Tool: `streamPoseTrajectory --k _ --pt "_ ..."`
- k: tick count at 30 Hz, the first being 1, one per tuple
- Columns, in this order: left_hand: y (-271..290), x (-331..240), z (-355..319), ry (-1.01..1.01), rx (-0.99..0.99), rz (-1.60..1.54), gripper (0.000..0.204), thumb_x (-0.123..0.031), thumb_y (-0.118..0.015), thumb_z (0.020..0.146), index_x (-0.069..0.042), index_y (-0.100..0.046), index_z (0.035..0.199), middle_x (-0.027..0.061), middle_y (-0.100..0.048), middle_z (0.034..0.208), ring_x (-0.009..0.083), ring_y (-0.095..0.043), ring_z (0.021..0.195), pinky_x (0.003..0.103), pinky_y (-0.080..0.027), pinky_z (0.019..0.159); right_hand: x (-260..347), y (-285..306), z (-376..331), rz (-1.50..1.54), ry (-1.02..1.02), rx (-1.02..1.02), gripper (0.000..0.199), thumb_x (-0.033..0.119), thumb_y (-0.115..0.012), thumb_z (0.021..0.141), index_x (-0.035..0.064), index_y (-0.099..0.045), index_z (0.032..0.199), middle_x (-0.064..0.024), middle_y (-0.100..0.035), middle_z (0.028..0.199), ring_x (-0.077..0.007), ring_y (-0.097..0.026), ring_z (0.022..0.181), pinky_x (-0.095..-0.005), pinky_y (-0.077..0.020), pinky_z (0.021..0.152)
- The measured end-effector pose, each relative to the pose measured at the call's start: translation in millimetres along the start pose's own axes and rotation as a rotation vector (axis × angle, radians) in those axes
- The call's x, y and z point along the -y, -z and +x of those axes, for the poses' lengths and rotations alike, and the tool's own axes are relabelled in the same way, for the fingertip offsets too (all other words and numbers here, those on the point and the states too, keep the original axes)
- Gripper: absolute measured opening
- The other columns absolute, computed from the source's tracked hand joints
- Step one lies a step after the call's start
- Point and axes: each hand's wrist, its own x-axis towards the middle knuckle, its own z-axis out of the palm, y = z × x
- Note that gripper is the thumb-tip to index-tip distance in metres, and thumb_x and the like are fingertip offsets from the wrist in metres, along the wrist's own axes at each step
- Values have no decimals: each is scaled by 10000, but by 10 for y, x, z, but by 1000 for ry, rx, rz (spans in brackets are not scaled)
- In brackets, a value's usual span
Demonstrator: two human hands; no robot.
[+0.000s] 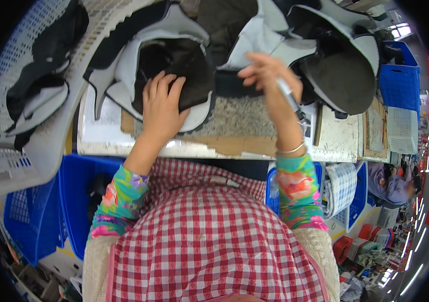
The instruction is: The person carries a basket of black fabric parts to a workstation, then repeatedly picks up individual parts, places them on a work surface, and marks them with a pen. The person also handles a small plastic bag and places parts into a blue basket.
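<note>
My left hand lies with its fingers spread on a dark panel edged with pale grey-white material, which looks like a sewn shoe or bag part. A white pen with a dark end is tucked in my right hand, pointing back along the wrist. That hand is slightly blurred and hovers over or touches a white-lined black piece; contact is hard to make out. Farther right sits another rounded dark piece with white edging.
A white perforated basket with black-and-white pieces stands at left. The white worktable has a speckled grey patch. Blue crates stand at right, and a blue bin is below left. Another person sits far right.
</note>
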Motion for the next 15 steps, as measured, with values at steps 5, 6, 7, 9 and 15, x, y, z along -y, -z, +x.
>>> streamPoseTrajectory --k 5,6,7,9,15 --pt "-47 494 364 -98 3 72 708 -168 -802 724 -180 -566 1391 97 -515 1442 323 -408 1406 516 -275 1197 -23 575 1356 -575 305 -255 337 348 -683 972 91 -678 1191 -126 -755 997 -215 -724 935 -310 -537 815" --pt "-61 650 466 -86 54 79 695 -161 -797 725 -180 -577 1384 96 -519 1440 319 -412 1405 511 -290 1192 -113 578 1666 -778 223 -276 424 380 -738 919 105 -652 1231 -183 -735 1057 -335 -716 999 -394 -547 871" --pt "-99 852 577 -161 22 72 682 -155 -793 727 -180 -587 1376 96 -523 1439 316 -416 1404 507 -305 1187 -293 494 1866 -932 239 -324 518 437 -740 869 48 -632 1192 -204 -714 1057 -413 -668 1009 -461 -546 860" --pt "-76 1206 860 -214 54 28 657 -143 -782 731 -154 -598 1362 104 -529 1432 321 -424 1394 506 -338 1167 -534 339 2179 -1219 -1 -317 579 448 -758 820 24 -581 1171 -272 -667 1153 -408 -653 1079 -505 -544 866" --pt "242 1147 1178 39 202 -240 827 -264 -844 738 -36 -489 1449 215 -505 1418 382 -396 1398 435 -312 1169 -459 104 2014 -1059 -36 -66 181 213 -697 797 153 -747 960 -138 -741 920 -363 -719 903 -475 -570 771"
